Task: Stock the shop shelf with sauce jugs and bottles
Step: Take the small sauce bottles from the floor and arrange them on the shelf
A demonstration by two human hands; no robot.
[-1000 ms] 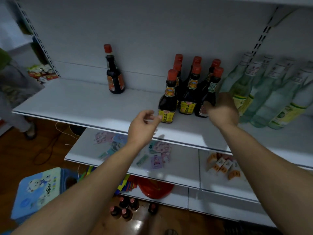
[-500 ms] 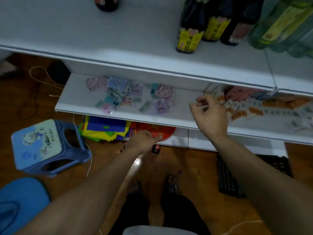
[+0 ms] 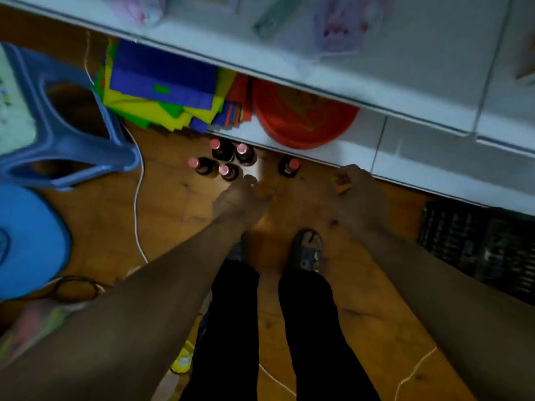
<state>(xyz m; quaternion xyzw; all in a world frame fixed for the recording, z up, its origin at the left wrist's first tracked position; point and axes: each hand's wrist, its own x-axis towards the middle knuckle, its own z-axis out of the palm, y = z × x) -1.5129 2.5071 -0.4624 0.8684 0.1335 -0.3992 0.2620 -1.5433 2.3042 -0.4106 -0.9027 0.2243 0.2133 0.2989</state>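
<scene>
**Q:** Surfaces and stock?

**A:** Flat white shelf point(image 3: 405, 53) across the top. Glossy wooden floor point(image 3: 362, 314) below it. Moulded blue plastic stool point(image 3: 72, 151) at left. 5 dark round bottles point(image 3: 223, 151) with red caps stand on the floor at the shelf base: 4 clustered, 1 apart to the right.

**Q:** Change, and grip state?

**A:** Both arms have dropped from shelf height to floor level. Left grip point(image 3: 243, 198): fingers loosely curled, holding nothing, just beside the nearest bottle. Right grip point(image 3: 356, 192): curled; I cannot tell whether it holds anything.
</scene>
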